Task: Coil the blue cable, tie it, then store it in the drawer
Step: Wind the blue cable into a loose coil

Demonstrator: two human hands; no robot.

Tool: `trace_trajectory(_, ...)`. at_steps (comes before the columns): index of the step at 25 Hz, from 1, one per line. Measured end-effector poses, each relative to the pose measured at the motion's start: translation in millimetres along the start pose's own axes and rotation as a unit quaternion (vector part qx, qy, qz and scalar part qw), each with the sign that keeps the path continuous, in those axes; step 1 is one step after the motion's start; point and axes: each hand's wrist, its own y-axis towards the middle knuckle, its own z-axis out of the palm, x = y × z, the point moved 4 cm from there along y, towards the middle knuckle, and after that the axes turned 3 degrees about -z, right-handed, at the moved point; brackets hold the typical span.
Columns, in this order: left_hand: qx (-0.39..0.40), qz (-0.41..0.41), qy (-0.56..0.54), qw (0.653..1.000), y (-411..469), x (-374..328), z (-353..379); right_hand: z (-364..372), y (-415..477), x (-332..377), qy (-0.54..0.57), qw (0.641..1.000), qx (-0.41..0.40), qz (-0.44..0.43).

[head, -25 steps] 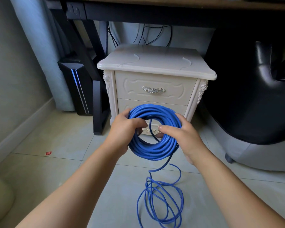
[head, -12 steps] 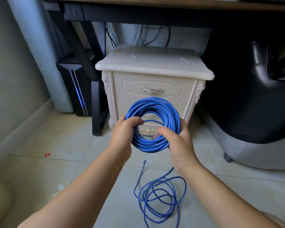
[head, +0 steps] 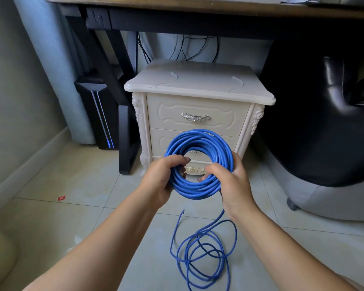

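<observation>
In the head view both hands hold the blue cable (head: 199,141), which is wound into a thick round coil and held upright in the air, in front of the lower drawer of a cream nightstand (head: 198,85). The left hand (head: 159,178) grips the left side of the coil; its fingers (head: 177,159) are curled through the middle hole and clamped on the strands. The right hand (head: 234,185) grips the lower right side, with the thumb on the front and the fingers closed around the bundle from behind. The loose part of the cable (head: 198,233) hangs down below the right hand and lies in some untidy loops on the tiled floor (head: 72,185), with its free end pointing up. The upper drawer (head: 172,106) sits flush and has a silver handle (head: 194,117). The nightstand stands under a dark bench (head: 198,9), beside a black computer tower (head: 99,114) and a black chair (head: 324,122)
</observation>
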Motion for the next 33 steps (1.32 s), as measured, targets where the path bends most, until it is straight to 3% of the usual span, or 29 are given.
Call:
trace_trajectory(3, -0.014, 0.054, 0.048, 0.997, -1.4, -11.0, -3.2, -3.9, 2.3, 9.7, -0.084, 0.995, 0.058, -0.021)
trace_trajectory(6, 0.001, 0.113, 0.106, 0.988, -5.2, -25.0, -7.1, -18.1, 15.3, 22.4, -0.164, 0.982, -0.015, -0.095)
trace_trajectory(7, 0.015, 0.131, 0.132, 0.982, -7.0, -27.9, -6.9, -22.6, 21.1, 24.6, -0.167, 0.982, -0.039, -0.083)
trace_trajectory(10, 0.045, 0.156, 0.181, 0.97, -12.1, -30.7, -5.6, -21.7, 24.2, 10.5, -0.117, 0.987, 0.026, 0.112)
trace_trajectory(12, 0.057, 0.163, 0.2, 0.964, -12.8, -34.2, -7.9, -19.3, 20.4, 4.4, -0.15, 0.973, 0.062, 0.165)
trace_trajectory(15, 0.084, 0.194, 0.317, 0.925, -16.0, -41.9, -10.5, -23.5, 31.0, 19.4, -0.206, 0.976, 0.026, 0.069)
trace_trajectory(17, 0.076, 0.216, 0.436, 0.87, -17.7, -40.4, -8.5, -28.5, 39.2, 31.5, -0.165, 0.986, 0.011, 0.019)
trace_trajectory(19, 0.047, 0.227, 0.475, 0.849, -16.1, -39.3, -8.7, -27.8, 38.8, 36.4, -0.142, 0.989, 0.028, -0.011)
trace_trajectory(25, -0.006, 0.231, 0.241, 0.943, -8.3, -50.0, -20.6, -8.6, 18.4, 18.7, -0.167, 0.981, 0.081, -0.048)
trace_trajectory(30, -0.028, 0.214, 0.113, 0.97, -1.9, -44.1, -22.9, 5.3, 4.5, -0.8, -0.177, 0.974, 0.132, -0.051)
trace_trajectory(33, -0.024, 0.191, 0.07, 0.979, -5.0, -32.2, -14.7, 10.7, 3.4, -6.9, -0.133, 0.985, 0.112, -0.021)
